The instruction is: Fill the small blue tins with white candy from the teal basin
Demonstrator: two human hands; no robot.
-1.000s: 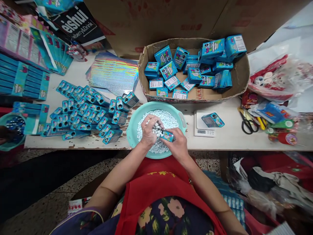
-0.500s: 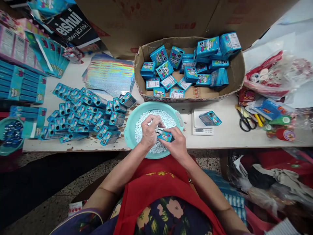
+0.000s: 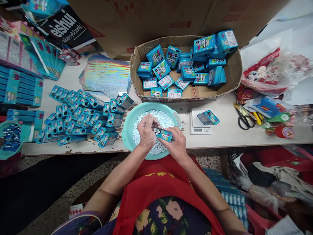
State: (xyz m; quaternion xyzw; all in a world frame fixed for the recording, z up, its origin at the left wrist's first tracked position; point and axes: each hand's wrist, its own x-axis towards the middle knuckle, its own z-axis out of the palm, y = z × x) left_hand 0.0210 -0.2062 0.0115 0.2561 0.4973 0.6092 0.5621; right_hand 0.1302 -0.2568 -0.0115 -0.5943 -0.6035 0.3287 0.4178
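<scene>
A mint-green plastic basin (image 3: 126, 132) at the table's front edge holds many small pale candies (image 3: 158, 116). Above it, my right hand (image 3: 176, 141) grips a small blue candy box (image 3: 166, 135) between thumb and fingers, tipped on its side toward my left hand. My left hand (image 3: 147, 131) is cupped around some of the pale candies, right against the end of the box. The palm side of the left hand is partly hidden. On a white digital scale (image 3: 201, 130) to the right lies another blue box (image 3: 208, 117).
Behind the basin stands a cut-down cardboard carton (image 3: 200, 92) with many filled-looking blue boxes. Many blue boxes (image 3: 83, 117) with round holes stand at left, near shiny holographic sheets (image 3: 105, 75). Scissors (image 3: 245, 119) and bagged sweets (image 3: 265, 78) lie at right.
The left hand's fingers have shifted, its thumb now pointing up. The box stays in the right hand at nearly the same place. The whole view has moved slightly.
</scene>
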